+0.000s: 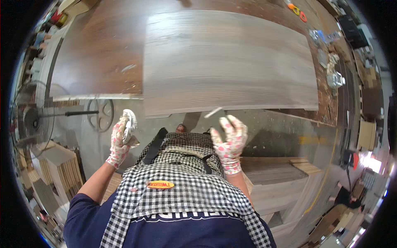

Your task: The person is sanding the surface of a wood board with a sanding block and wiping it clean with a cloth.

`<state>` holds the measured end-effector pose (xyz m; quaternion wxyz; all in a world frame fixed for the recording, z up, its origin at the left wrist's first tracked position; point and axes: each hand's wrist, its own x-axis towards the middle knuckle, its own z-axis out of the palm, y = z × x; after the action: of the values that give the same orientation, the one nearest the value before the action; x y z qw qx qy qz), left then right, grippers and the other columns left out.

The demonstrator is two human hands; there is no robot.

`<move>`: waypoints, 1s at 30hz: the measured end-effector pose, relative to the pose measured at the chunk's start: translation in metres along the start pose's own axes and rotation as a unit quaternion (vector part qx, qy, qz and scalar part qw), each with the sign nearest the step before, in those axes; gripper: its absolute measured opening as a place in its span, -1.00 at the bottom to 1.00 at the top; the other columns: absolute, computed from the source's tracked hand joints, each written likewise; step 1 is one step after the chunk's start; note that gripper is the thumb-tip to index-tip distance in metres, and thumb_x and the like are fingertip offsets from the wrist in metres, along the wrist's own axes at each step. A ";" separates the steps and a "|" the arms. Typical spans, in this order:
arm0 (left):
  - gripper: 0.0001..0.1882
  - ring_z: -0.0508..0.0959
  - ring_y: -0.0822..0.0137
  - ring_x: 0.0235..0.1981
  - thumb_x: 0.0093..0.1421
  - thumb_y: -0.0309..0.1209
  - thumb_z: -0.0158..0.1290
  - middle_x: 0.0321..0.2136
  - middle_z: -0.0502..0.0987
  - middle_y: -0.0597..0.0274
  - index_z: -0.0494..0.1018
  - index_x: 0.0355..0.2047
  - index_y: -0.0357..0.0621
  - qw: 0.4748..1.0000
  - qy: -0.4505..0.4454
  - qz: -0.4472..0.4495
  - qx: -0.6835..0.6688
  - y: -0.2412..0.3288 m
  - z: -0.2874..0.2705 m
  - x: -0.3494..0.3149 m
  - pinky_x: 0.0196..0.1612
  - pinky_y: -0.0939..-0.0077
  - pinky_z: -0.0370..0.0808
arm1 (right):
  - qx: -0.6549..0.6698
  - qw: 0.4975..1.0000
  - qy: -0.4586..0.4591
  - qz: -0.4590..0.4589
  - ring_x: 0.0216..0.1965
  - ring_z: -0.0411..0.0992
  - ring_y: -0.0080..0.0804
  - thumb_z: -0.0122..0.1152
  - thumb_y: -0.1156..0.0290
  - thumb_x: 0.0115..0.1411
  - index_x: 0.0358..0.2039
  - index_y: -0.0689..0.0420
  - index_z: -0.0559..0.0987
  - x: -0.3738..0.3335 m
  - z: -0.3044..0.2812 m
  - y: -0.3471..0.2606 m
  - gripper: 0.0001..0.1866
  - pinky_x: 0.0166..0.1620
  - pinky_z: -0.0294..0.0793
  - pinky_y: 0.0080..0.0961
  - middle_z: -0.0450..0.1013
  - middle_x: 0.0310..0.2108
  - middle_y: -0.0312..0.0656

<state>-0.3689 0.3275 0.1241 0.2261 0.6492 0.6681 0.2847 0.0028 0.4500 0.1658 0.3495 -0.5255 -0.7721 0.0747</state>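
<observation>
A grey wood-grain board (231,62) lies flat on a brown worktable (99,53), its front edge jutting slightly past the table's near side. My left hand (119,140), in a white glove with pink spots, is closed round a crumpled white cloth (130,122) left of the board's near corner. Just off the board's front edge, my right hand (230,142), gloved alike, grips a small dark tool with a pale strip (214,112) at its far end. The fingers partly cover this tool, so its exact kind does not show. Neither hand touches the board.
Orange-and-yellow scissors (297,10) and a clear plastic bottle (336,79) lie along the table's right side. A standing fan (35,111) is at the left, above stacked boards (58,165). More grey panels (275,186) stand behind my right arm.
</observation>
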 end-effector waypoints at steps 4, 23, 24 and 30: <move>-0.25 0.27 0.07 0.15 -0.16 -0.63 0.05 0.10 0.29 0.00 0.22 0.15 -0.22 0.898 0.024 -0.248 -0.363 -0.018 0.025 -0.036 0.22 0.28 0.15 | -0.044 0.997 0.042 0.043 -0.13 0.35 -0.17 0.41 0.34 -0.14 -0.21 0.08 0.53 0.002 0.004 0.016 -0.58 -0.08 0.37 -0.23 0.39 -0.16 -0.17; -0.21 0.31 0.22 0.11 -0.02 -0.39 0.21 0.10 0.29 0.13 0.11 0.21 -0.17 0.860 0.202 -0.142 -0.447 -0.023 0.030 -0.046 0.14 0.33 0.25 | -0.006 0.993 -0.070 -0.095 -0.15 0.37 -0.20 0.36 0.22 -0.13 -0.21 0.02 0.53 0.028 0.017 -0.022 -0.58 -0.10 0.36 -0.24 0.40 -0.15 -0.20; -0.26 0.26 0.20 0.15 0.00 -0.43 0.19 0.12 0.26 0.10 0.15 0.19 -0.17 0.909 0.207 -0.022 -0.362 -0.006 0.014 -0.022 0.16 0.34 0.22 | -0.050 0.994 -0.060 -0.081 -0.15 0.37 -0.19 0.36 0.22 -0.12 -0.21 0.03 0.53 0.026 0.004 -0.006 -0.58 -0.09 0.36 -0.23 0.40 -0.15 -0.18; -0.43 0.28 -0.01 0.14 0.04 -0.62 0.02 0.13 0.25 -0.02 0.27 0.12 -0.22 0.974 0.200 0.079 0.067 0.092 -0.004 0.072 0.19 0.23 0.23 | -0.165 0.981 0.054 0.090 -0.12 0.37 -0.22 0.38 0.36 -0.11 -0.23 0.10 0.53 0.017 -0.075 0.128 -0.62 -0.03 0.37 -0.28 0.40 -0.19 -0.16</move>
<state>-0.3077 0.3980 0.1942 0.0208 0.6436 0.6637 0.3806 0.1431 0.5018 0.1679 0.2912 -0.6467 -0.7031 -0.0505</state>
